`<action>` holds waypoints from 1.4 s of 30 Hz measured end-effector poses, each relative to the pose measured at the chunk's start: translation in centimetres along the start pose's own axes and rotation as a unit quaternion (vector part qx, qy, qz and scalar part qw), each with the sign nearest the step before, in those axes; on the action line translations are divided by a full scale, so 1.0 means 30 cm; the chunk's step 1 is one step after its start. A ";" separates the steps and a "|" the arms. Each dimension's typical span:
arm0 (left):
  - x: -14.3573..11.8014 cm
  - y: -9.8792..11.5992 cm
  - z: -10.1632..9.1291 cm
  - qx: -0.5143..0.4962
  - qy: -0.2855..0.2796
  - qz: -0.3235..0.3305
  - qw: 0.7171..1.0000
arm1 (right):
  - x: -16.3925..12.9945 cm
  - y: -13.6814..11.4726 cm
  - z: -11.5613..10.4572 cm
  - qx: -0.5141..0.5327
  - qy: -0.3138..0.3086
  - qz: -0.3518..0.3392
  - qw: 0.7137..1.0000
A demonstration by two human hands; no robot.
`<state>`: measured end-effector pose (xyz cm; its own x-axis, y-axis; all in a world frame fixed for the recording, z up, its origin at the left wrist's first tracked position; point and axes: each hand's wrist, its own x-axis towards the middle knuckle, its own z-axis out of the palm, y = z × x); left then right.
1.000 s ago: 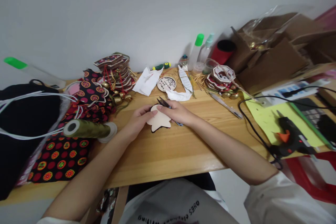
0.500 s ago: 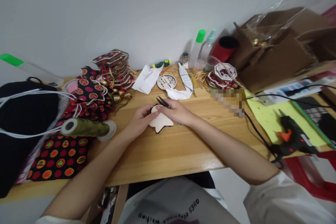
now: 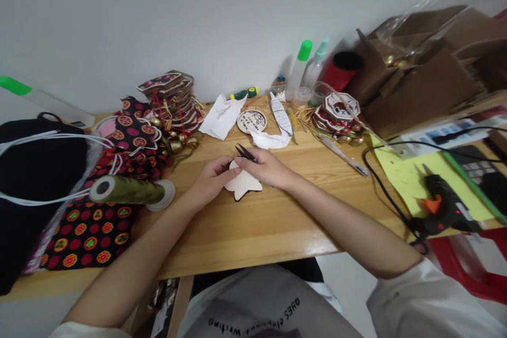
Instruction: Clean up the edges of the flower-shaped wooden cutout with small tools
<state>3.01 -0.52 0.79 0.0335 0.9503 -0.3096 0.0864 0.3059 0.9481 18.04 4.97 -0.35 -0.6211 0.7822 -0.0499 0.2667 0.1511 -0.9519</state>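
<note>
Between my hands, over the wooden tabletop, is a flat pale cutout with a rounded top, pointed lower corners and a dark edge along its underside. My left hand pinches its left side, thumb on the pale face. My right hand presses a thumb on its upper right and also holds small dark scissors. Their parted blades point up and left, past the cutout's top; the handles are mostly hidden in the palm. Beyond lie white paper pieces and a round printed wooden disc.
At left are an olive thread spool, patterned black fabric and stacked ornaments. At right, a pen-like tool, octagonal ornaments, a corded glue gun and a cardboard box. Bottles stand by the wall.
The view has shifted very slightly. Both hands keep their hold on the cutout and the scissors, almost unmoved.
</note>
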 end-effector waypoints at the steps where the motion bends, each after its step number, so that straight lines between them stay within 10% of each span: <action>1: 0.000 -0.001 0.000 -0.002 0.000 0.001 1.000 | 0.000 -0.001 0.000 -0.001 0.002 -0.001 1.000; 42: -0.008 -0.018 -0.001 0.102 -0.035 0.070 0.992 | -0.004 -0.007 0.000 -0.048 0.003 -0.032 0.998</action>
<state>2.94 -0.90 0.37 0.1277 0.9740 -0.1873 0.2764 0.1464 0.9498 18.04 4.85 -0.15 -0.6349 0.7725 0.0117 0.2970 0.2580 -0.9194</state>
